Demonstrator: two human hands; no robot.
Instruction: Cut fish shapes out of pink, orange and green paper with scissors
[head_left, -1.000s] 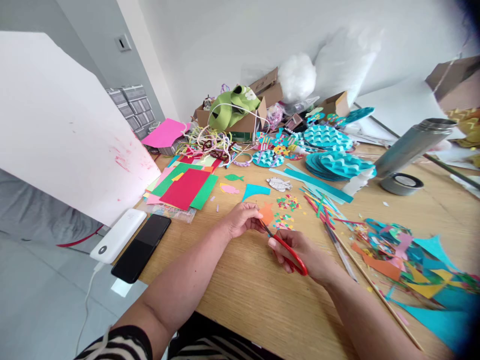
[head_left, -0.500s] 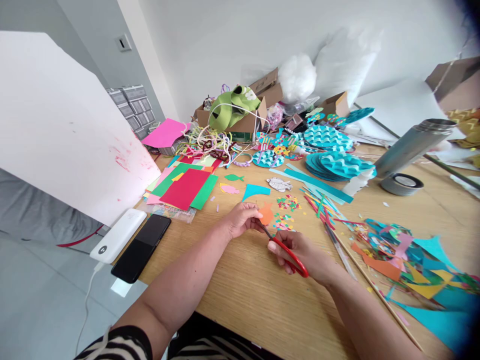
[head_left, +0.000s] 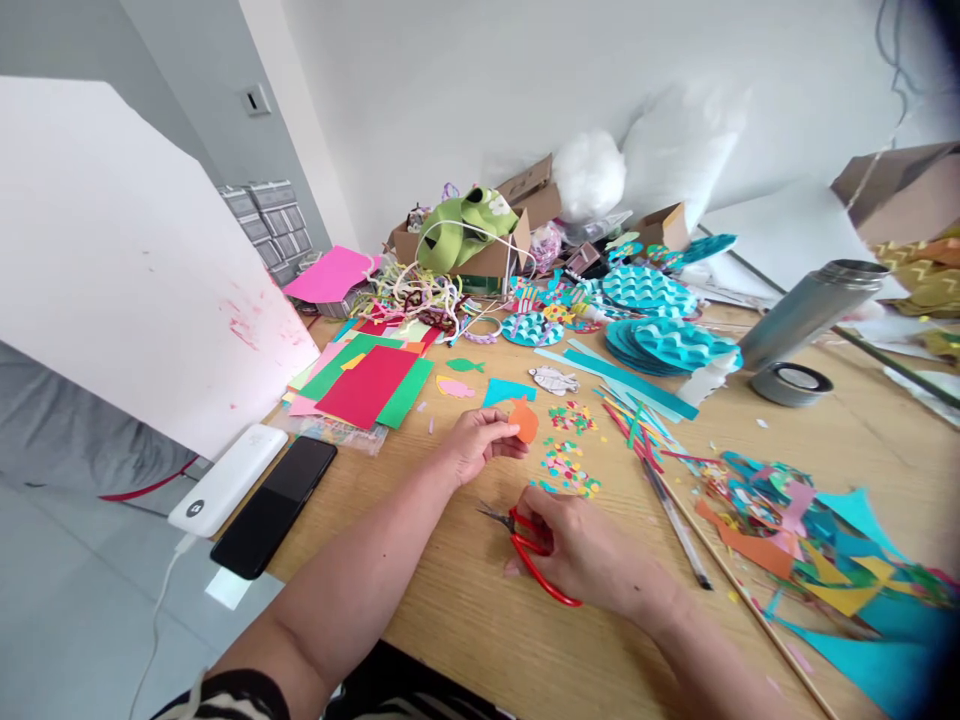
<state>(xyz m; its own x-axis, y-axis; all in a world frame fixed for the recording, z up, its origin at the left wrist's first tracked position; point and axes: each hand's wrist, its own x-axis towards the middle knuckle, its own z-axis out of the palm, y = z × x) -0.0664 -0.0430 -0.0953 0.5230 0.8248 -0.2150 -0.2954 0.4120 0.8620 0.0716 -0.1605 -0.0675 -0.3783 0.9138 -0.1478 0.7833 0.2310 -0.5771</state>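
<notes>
Between the thumb and fingers of my left hand (head_left: 480,445) is an orange paper fish cutout (head_left: 524,421), held up off the table. My right hand (head_left: 574,540) grips red-handled scissors (head_left: 536,565) by the handles, low over the table, and their blades stand slightly apart, clear of the paper. Just beyond the orange paper lie a blue paper piece (head_left: 510,391) and a black-and-white fish drawing (head_left: 554,379). A green fish cutout (head_left: 466,365) and a pink one (head_left: 456,387) rest to their left. Small piles of coloured paper dots (head_left: 566,467) lie right of my left hand.
Coloured paper sheets (head_left: 365,385) are stacked at left, near a phone (head_left: 274,508) and a white power bank (head_left: 227,478). Paper scraps (head_left: 810,530), a pen (head_left: 679,525) and a thin stick (head_left: 739,585) lie right. A metal flask (head_left: 814,315) and blue wavy paper plates (head_left: 667,340) stand behind.
My right hand has drawn the scissors away from the orange paper, down towards the table's near edge. My left hand still holds the cutout, which is now turned more towards me.
</notes>
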